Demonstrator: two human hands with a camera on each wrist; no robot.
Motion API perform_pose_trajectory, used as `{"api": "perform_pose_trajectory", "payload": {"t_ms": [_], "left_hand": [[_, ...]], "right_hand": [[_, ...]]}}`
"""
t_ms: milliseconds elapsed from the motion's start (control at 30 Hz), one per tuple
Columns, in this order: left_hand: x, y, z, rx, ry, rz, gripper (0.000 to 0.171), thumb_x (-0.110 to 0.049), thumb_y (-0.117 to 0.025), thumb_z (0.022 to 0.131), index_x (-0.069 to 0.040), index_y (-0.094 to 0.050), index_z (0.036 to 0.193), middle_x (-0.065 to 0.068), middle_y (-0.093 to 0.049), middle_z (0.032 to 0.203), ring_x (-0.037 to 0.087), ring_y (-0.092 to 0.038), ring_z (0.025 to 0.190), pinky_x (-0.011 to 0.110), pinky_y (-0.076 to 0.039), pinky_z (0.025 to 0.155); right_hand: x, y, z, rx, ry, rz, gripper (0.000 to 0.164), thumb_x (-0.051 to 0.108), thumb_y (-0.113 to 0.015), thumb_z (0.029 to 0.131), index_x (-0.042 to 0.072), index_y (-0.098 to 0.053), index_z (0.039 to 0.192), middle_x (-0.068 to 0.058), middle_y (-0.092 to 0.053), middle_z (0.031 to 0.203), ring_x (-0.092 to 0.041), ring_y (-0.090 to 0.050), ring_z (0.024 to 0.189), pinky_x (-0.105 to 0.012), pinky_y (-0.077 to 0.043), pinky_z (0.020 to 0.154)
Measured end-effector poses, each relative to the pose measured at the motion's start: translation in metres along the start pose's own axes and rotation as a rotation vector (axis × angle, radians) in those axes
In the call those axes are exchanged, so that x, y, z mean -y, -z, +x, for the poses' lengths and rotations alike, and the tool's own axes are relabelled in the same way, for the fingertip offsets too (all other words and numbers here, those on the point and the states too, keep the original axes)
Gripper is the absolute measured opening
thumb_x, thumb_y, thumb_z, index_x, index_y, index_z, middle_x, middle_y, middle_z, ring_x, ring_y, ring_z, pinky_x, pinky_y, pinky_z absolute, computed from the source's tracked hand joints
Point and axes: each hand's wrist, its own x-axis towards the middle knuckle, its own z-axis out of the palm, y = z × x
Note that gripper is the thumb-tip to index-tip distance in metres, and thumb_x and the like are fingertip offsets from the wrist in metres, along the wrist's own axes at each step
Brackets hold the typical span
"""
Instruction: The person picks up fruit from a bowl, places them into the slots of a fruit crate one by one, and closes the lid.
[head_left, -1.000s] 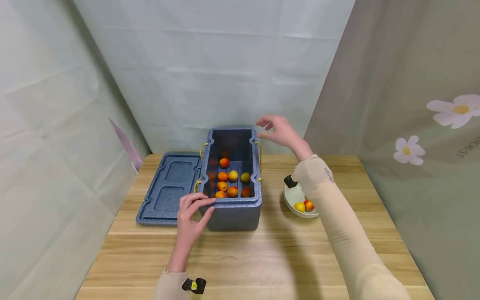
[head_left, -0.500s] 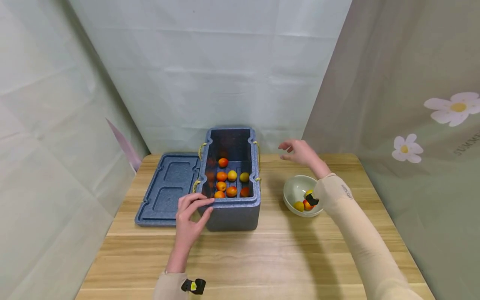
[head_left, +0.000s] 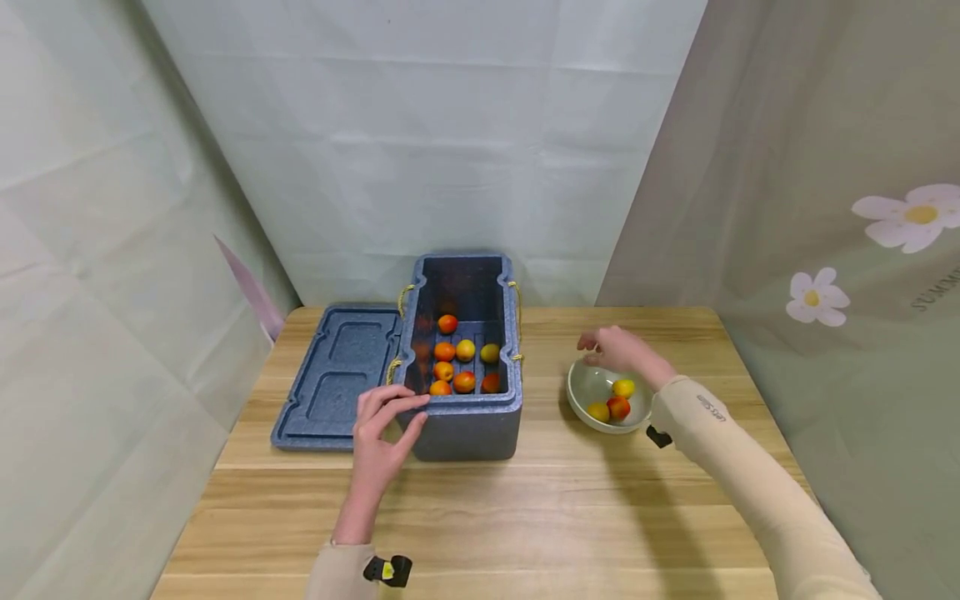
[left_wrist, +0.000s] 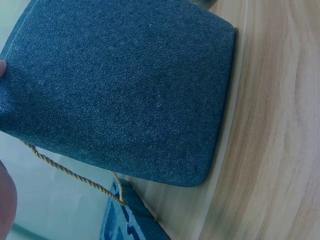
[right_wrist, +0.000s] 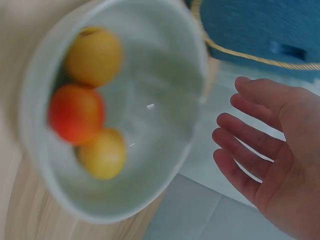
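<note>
A dark blue-grey box (head_left: 465, 437), open at the top with yellow rope handles, holds several small orange, red and yellow fruits (head_left: 465, 350). My left hand (head_left: 381, 437) grips its near left rim, fingers over the edge and thumb at the front wall. In the left wrist view, the box wall fills much of the frame and only a little of the hand shows. My right hand (head_left: 621, 350) hangs over the far edge of a pale bowl (head_left: 577, 407), loosely bent and holding nothing. Inside the bowl lie a red-orange fruit (right_wrist: 76, 113) and two yellow fruits (right_wrist: 95, 56).
Left of the box, a matching blue-grey lid (head_left: 341, 375) lies flat on the wooden table (head_left: 480, 525). Pale sheets (head_left: 420, 150) hang behind and at both sides of the table.
My right hand has moved right and nearer, away from the box's far right edge to the bowl. The bowl's fruits show more fully. My left hand stays on the rim.
</note>
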Motion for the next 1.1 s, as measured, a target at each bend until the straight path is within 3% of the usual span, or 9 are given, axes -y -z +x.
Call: {"api": "perform_pose_trajectory", "payload": {"t_ms": [300, 833, 1100], "left_hand": [[-0.001, 0.001, 0.001, 0.015, 0.0, -0.009, 0.035, 0.009, -0.081, 0.067, -0.005, -0.077, 0.099, 0.016, -0.065, 0.102, 0.028, -0.051, 0.103, 0.026, -0.033, 0.099], [-0.002, 0.0, 0.0, 0.017, -0.01, -0.012, 0.036, 0.01, -0.08, 0.065, -0.004, -0.077, 0.097, 0.017, -0.066, 0.1, 0.03, -0.052, 0.102, 0.027, -0.032, 0.098], [-0.001, 0.001, 0.001, 0.013, -0.024, -0.002, 0.037, 0.011, -0.081, 0.064, -0.004, -0.077, 0.098, 0.018, -0.066, 0.1, 0.031, -0.053, 0.101, 0.027, -0.033, 0.099]], "right_hand": [[-0.003, -0.011, -0.011, 0.127, 0.072, -0.148, 0.025, 0.015, -0.074, 0.087, 0.008, -0.07, 0.11, -0.011, -0.071, 0.106, -0.025, -0.066, 0.095, -0.044, -0.055, 0.085], [-0.018, -0.029, -0.011, 0.41, 0.246, -0.094, 0.038, 0.007, -0.075, 0.08, 0.01, -0.068, 0.117, -0.012, -0.069, 0.109, -0.026, -0.064, 0.097, -0.037, -0.054, 0.084], [-0.025, -0.045, 0.0, 0.425, 0.352, -0.15, 0.038, 0.009, -0.08, 0.072, 0.019, -0.07, 0.107, 0.001, -0.068, 0.096, -0.012, -0.059, 0.084, -0.024, -0.048, 0.075]]}}
